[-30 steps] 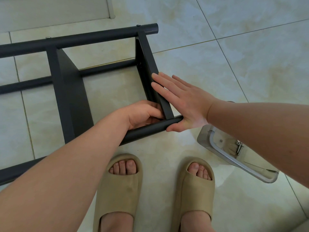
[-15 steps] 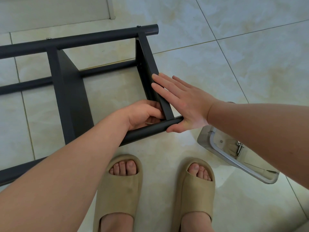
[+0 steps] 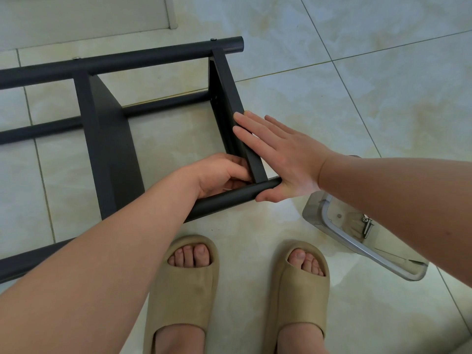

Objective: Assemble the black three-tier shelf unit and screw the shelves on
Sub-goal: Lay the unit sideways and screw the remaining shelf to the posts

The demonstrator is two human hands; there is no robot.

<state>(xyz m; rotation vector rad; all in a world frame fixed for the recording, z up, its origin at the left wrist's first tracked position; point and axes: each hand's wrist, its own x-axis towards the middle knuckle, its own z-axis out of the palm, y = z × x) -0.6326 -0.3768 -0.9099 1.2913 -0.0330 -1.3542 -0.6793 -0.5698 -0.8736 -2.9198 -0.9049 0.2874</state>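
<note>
The black shelf unit (image 3: pixel 107 149) lies on its side on the tiled floor, with round black posts and flat shelves set between them. My right hand (image 3: pixel 278 159) lies flat with straight fingers against the outer face of the end shelf (image 3: pixel 224 83), its heel against the tip of the near post (image 3: pixel 229 199). My left hand (image 3: pixel 219 175) is curled inside the corner where that shelf meets the near post. Its fingertips are hidden there, so what they pinch cannot be made out.
A clear plastic tray (image 3: pixel 329 226) with a few loose screws (image 3: pixel 366 226) sits on the floor at the right, partly under my right forearm. My feet in beige slides (image 3: pixel 184 290) stand just below the near post. A white baseboard (image 3: pixel 171 11) runs along the top left.
</note>
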